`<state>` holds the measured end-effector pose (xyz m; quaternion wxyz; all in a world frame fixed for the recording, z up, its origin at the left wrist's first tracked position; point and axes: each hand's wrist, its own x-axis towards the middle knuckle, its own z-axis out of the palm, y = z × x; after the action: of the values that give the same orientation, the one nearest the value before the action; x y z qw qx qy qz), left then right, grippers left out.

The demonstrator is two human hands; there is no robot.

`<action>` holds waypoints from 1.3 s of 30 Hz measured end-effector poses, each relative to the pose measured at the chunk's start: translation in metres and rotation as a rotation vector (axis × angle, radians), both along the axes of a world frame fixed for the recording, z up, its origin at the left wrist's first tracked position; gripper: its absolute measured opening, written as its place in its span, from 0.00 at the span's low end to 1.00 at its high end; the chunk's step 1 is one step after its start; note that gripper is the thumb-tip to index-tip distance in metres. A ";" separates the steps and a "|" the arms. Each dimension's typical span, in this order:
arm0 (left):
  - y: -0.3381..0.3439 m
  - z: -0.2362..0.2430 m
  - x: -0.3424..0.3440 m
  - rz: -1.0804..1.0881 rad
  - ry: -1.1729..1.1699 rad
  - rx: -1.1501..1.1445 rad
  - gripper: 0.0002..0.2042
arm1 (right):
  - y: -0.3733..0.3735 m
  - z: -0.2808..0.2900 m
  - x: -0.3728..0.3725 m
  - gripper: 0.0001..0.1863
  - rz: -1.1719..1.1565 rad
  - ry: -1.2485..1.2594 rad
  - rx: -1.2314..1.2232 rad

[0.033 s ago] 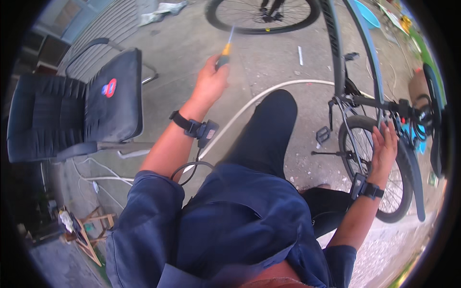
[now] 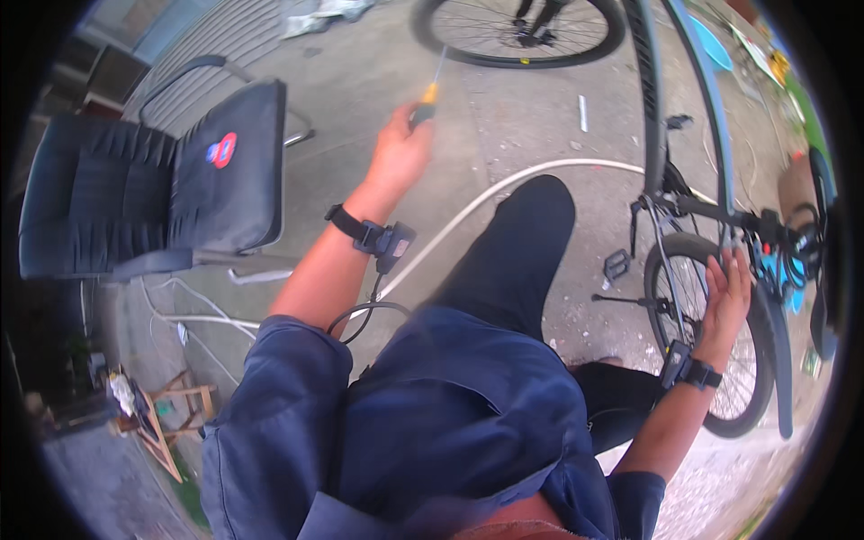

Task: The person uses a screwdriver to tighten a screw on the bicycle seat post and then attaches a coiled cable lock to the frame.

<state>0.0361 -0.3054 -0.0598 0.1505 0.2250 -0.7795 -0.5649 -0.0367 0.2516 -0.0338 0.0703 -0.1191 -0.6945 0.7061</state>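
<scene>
My left hand [image 2: 400,148], raised at the upper middle, is closed round a screwdriver [image 2: 425,105] with a yellow-and-black handle, its thin shaft pointing away from me. My right hand [image 2: 724,292] has its fingers extended at the right, by the rear end of a bicycle [image 2: 648,90] and next to its tyre [image 2: 762,378]; whether the fingertips touch the frame is unclear. A pedal [image 2: 616,265] shows to the left of that wheel.
A black padded chair [image 2: 225,198] stands at left, a wooden folding item [image 2: 175,396] below it. A pale hose [image 2: 486,196] curves across the concrete past my bent leg. Another wheel [image 2: 526,61] is at the top, with a blue basin [image 2: 711,45] to its right.
The view has shifted slightly, so the bicycle and wheel appear a little farther right and the chair a little higher. Both hands keep nearly the same pose.
</scene>
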 end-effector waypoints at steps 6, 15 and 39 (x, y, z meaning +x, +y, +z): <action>-0.132 -0.009 0.096 0.539 -0.154 -0.680 0.24 | -0.022 -0.006 0.002 0.24 0.092 -0.106 0.032; -0.239 -0.022 0.171 0.806 -0.521 -0.833 0.15 | -0.062 0.030 0.019 0.26 0.094 -0.135 0.180; -0.270 -0.049 0.217 0.931 -0.659 -0.844 0.27 | 0.048 0.093 0.040 0.22 -0.468 0.379 0.451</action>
<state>0.2527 -0.5756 -0.1088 0.2070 0.6165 -0.7596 0.0057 0.0033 0.2994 0.0588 0.3815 -0.1234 -0.7612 0.5097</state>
